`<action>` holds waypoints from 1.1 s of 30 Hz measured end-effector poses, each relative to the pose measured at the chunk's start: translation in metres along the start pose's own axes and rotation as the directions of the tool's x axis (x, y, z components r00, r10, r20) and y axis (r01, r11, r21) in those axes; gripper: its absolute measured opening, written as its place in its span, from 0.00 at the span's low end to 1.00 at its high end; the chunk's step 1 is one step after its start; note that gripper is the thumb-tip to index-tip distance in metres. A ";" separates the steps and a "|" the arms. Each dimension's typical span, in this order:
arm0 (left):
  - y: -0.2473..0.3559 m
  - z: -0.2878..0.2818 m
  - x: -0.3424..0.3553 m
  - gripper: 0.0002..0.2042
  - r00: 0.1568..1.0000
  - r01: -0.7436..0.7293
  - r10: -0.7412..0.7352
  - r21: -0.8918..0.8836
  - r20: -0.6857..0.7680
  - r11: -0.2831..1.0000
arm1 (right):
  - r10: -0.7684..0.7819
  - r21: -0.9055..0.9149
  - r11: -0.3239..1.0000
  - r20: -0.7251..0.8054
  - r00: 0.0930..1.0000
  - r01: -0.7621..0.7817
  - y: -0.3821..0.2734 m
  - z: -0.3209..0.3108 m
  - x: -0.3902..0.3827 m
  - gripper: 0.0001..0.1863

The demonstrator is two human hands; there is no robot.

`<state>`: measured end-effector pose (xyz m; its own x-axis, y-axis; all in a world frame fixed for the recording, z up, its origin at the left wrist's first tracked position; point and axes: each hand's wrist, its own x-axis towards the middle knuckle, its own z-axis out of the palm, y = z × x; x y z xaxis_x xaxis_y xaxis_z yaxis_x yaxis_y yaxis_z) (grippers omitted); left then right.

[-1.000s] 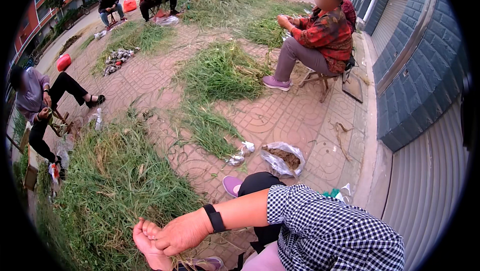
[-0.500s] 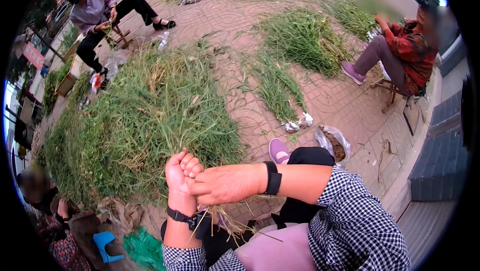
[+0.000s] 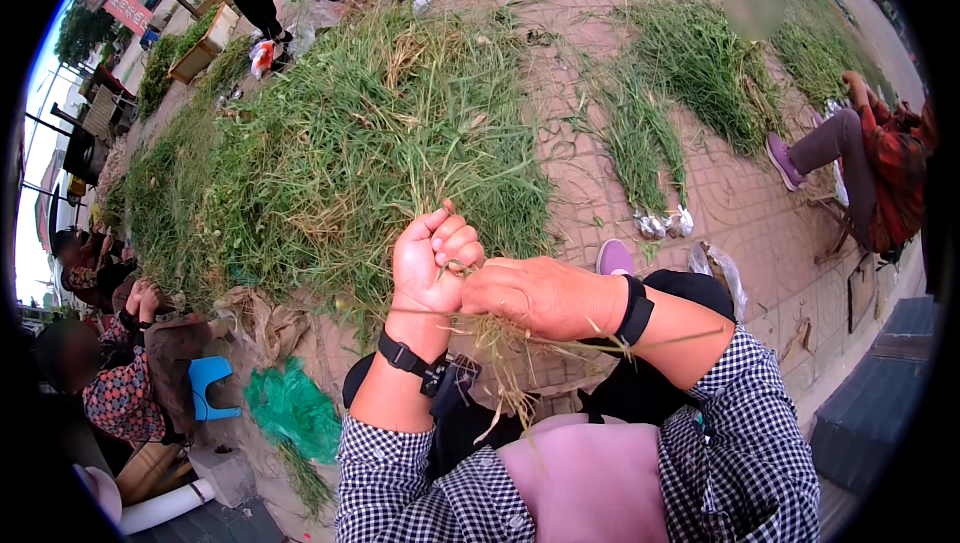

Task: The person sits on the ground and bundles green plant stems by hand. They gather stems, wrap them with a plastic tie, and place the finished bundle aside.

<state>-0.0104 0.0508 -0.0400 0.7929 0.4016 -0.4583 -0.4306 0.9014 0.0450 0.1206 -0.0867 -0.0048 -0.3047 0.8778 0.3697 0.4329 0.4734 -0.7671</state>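
My left hand [image 3: 432, 261] is closed in a fist, palm side up, around a bunch of grass stems that seem to run up into the big heap of cut grass [image 3: 370, 133]. Against it, my right hand [image 3: 545, 295] grips the lower stem ends, fingers pressed together. Below my hands hang pale, dry stalks [image 3: 510, 368], some jutting out to the right under my wrist. A bit of green stem shows between the two hands. What lies inside the fingers is mostly hidden.
Smaller grass bundles [image 3: 640, 143] with wrapped ends lie to the right, another pile [image 3: 700, 68] beyond. A clear bag [image 3: 722, 278] stands by my knee. At left are a green plastic bag [image 3: 290, 408], a blue stool [image 3: 212, 388] and seated people; another person [image 3: 880, 163] sits at right.
The view has swung left and down, so the scene sits farther right and higher. My right hand has turned slightly and draws stalks out to the right; both hands stay closed together.
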 end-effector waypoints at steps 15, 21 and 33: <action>-0.044 0.027 -0.012 0.06 0.674 -0.708 0.585 0.621 0.450 0.337 | 0.859 0.986 0.070 0.019 0.511 -0.153 0.034 0.004 0.023 0.12; -0.034 0.013 -0.008 0.08 0.725 -0.680 0.491 0.615 0.483 0.399 | 0.846 0.959 0.008 0.144 0.513 -0.282 0.043 0.009 0.023 0.11; -0.029 0.011 -0.009 0.11 0.653 -0.488 0.605 0.864 0.456 -0.124 | 0.857 0.894 0.132 0.114 0.502 -0.428 0.034 0.018 0.027 0.09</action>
<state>-0.0004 0.0226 -0.0275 0.4541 0.8811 0.1322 0.0390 -0.1679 0.9850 0.1117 -0.0479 -0.0307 0.1214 0.8382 -0.5317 -0.5714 -0.3790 -0.7280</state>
